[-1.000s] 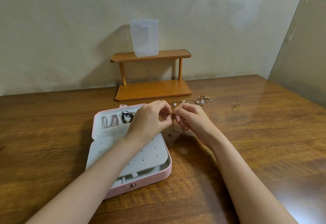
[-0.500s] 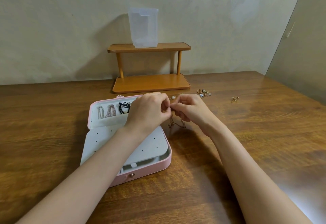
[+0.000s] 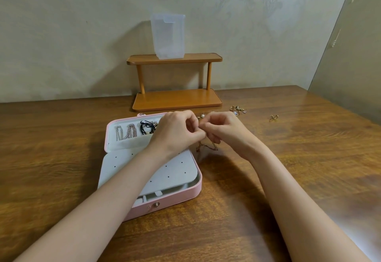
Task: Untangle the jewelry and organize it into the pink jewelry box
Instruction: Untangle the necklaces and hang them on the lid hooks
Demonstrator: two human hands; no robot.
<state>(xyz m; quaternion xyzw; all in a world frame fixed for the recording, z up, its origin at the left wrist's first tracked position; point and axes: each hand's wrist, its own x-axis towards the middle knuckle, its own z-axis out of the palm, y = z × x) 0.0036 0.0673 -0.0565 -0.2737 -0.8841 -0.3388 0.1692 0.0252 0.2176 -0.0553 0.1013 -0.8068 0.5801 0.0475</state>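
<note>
Chain: a thin gold chain (image 3: pixel 208 145) hangs from the point where the two hands meet and droops in a loose tangle just right of the box's far right corner; whether its low end touches the surface cannot be told.
Chain direction: it lies directly below the fingertips, between the wrists, its length running down toward the surface.
Left hand (image 3: pixel 176 132): fingers curled, tips pinching the top of the chain; the hand hovers over the box's right side.
Right hand (image 3: pixel 223 130): fingers curled, pinching the same spot from the right, touching the left hand.
Nearer hand: both hold the chain equally; the left is nearer the box.
Box (image 3: pixel 165 206): pink, open, left of the chain; the far tray already holds two silvery chains (image 3: pixel 125 132) and a black cord (image 3: pixel 147 127).
Loose pieces: small gold items (image 3: pixel 238 110) lie on the surface to the far right, one more (image 3: pixel 273 117) further right.
Next move, as a judgement: the freed chain would travel left into the box.
</note>
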